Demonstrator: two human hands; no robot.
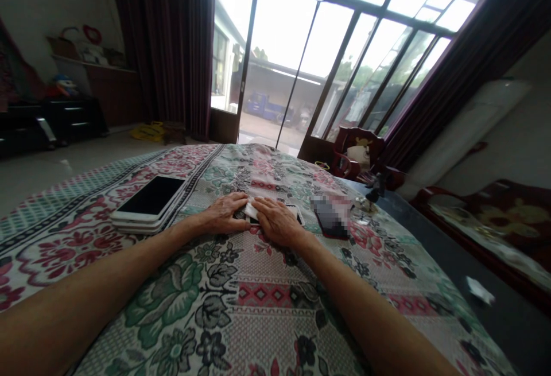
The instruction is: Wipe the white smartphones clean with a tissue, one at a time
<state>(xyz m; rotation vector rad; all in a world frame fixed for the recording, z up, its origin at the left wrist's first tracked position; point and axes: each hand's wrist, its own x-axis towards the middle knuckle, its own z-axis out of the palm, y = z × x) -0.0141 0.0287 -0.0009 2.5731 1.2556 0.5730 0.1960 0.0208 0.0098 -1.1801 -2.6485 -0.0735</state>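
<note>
A phone [300,216] lies flat on the patterned cloth, mostly hidden under both hands; its right end shows. My left hand [224,214] grips its left end, with the thumb along the near edge. A white tissue [250,210] is bunched on the phone between the hands. My right hand [276,220] presses down on the tissue with its fingers together. To the left sits a stack of white tablets [150,198], the top one with a dark screen. Right of the hands lies a dark phone [333,220], partly blurred out.
The floral tablecloth [181,301] covers the table. Small clear and dark items [365,206] stand near its right edge. A wooden chair [359,149] and a wooden bench [495,215] are beyond. A crumpled white paper [480,290] lies at the right. Glass doors [293,66] stand ahead.
</note>
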